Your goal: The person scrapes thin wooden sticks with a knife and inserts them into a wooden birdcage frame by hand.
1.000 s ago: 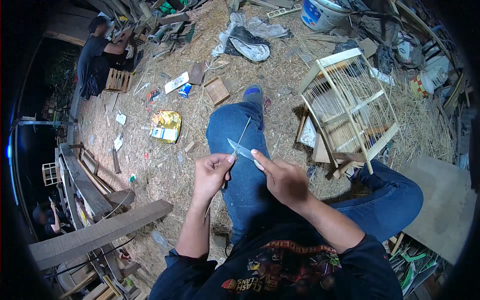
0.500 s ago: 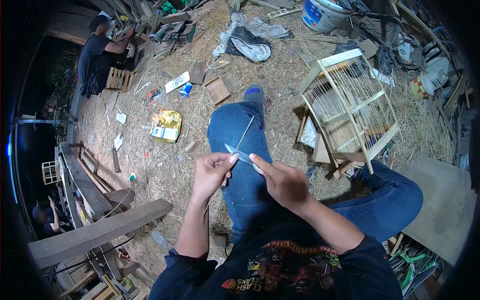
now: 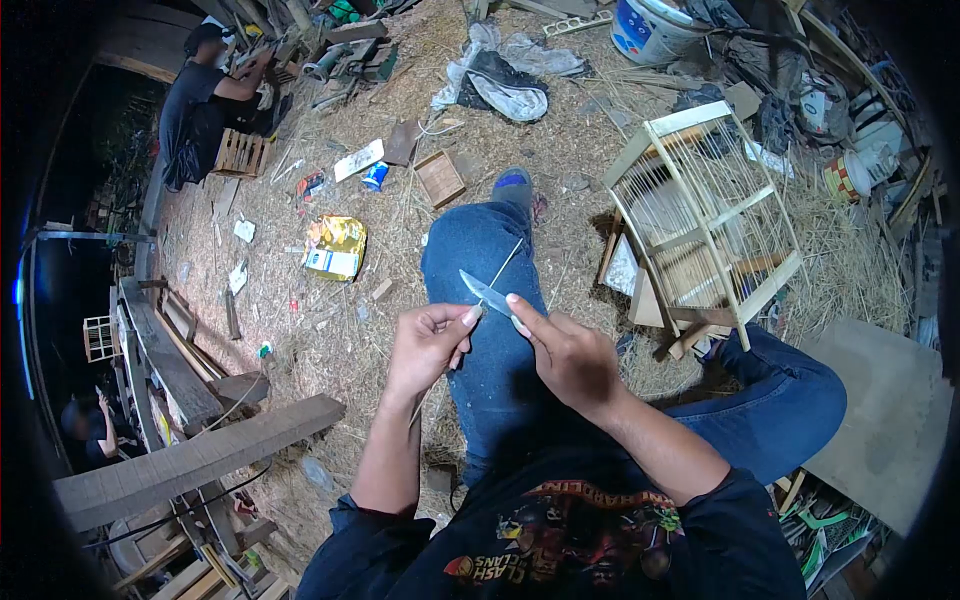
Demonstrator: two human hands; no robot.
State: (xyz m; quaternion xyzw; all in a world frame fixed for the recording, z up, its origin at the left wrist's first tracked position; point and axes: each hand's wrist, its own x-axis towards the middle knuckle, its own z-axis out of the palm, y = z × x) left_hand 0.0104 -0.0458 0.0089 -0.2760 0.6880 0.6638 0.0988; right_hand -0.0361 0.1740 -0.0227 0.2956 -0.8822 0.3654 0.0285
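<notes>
Pinched in my left hand (image 3: pixel 433 345) is a thin stick (image 3: pixel 508 262), whose far end points up and right over my jeans-covered leg. My right hand (image 3: pixel 570 362) is closed round a knife, with the index finger along its back. The knife's blade (image 3: pixel 484 291) lies across the stick, just beyond my left thumb. Most of the knife's handle is hidden in my right palm. To the right of my leg stands a wooden cage (image 3: pixel 705 215) with thin bars.
A wooden beam (image 3: pixel 210 455) juts in at lower left. On the floor lie a yellow packet (image 3: pixel 335 247), a small wooden box (image 3: pixel 439 178) and cloths (image 3: pixel 505 85). A bucket (image 3: pixel 650 30) is at the top. One person (image 3: pixel 190 110) sits upper left, another (image 3: pixel 100 430) lower left.
The blade moved toward my left thumb, then back out along the stick. The stick's far end has shifted slightly right. The view has shifted slightly.
</notes>
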